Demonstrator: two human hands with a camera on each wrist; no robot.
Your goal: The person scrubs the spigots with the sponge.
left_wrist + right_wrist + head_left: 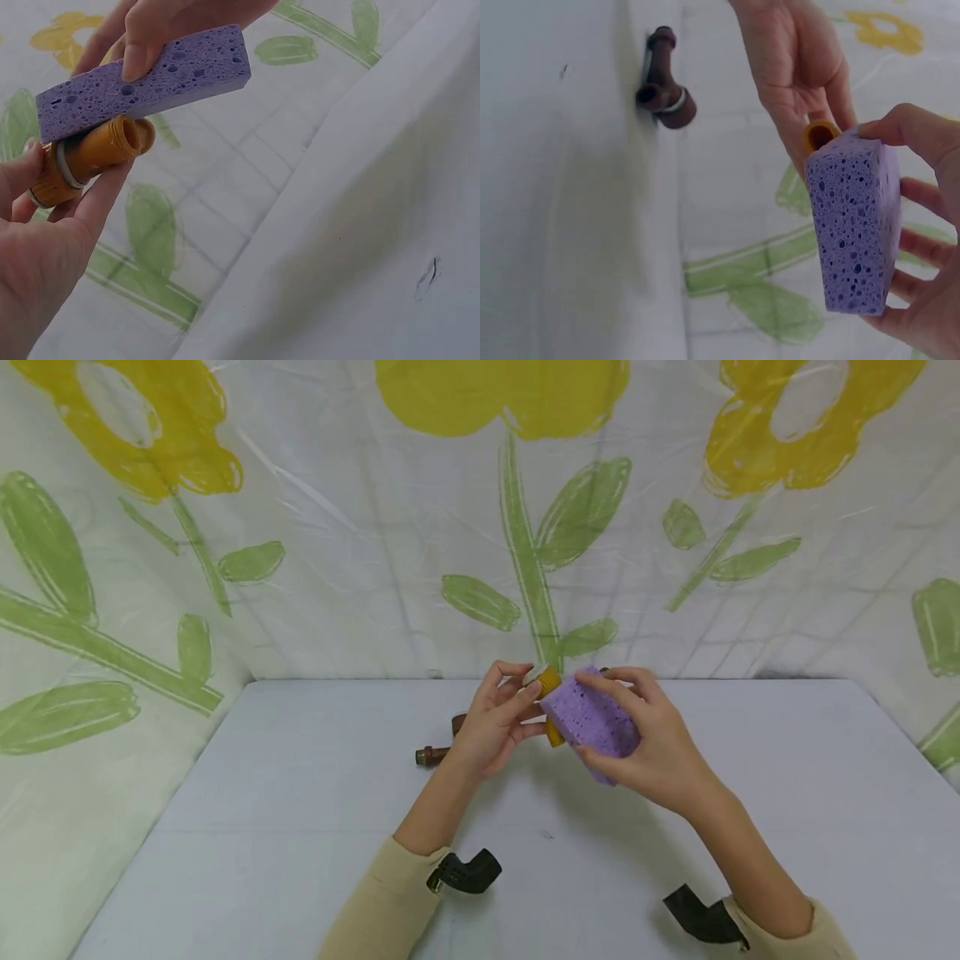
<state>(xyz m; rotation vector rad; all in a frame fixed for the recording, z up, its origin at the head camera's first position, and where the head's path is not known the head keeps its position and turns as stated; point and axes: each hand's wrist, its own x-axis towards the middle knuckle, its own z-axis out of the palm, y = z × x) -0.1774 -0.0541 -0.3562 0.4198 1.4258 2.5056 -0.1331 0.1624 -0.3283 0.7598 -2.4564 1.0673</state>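
Observation:
My left hand (491, 727) holds a yellow, tube-shaped piece (97, 154), which looks like a branched pipe fitting with a pale ring and a round open end. Its thumb and fingers lie on either side of the ringed part. The right hand (667, 756) grips a purple, porous sponge (592, 714) between thumb and fingers. In the left wrist view the sponge lies against the upper side of the yellow piece. Both are held up above the table. From the head view, the sponge hides part of the yellow piece.
A similar dark brown branched piece (660, 79) lies on the white table (247, 810), partly hidden behind the left hand in the head view. A white sheet (337, 552) printted with yellow flowers hangs behind the table. Dark wrist mounts (471, 871) project from both sleeves.

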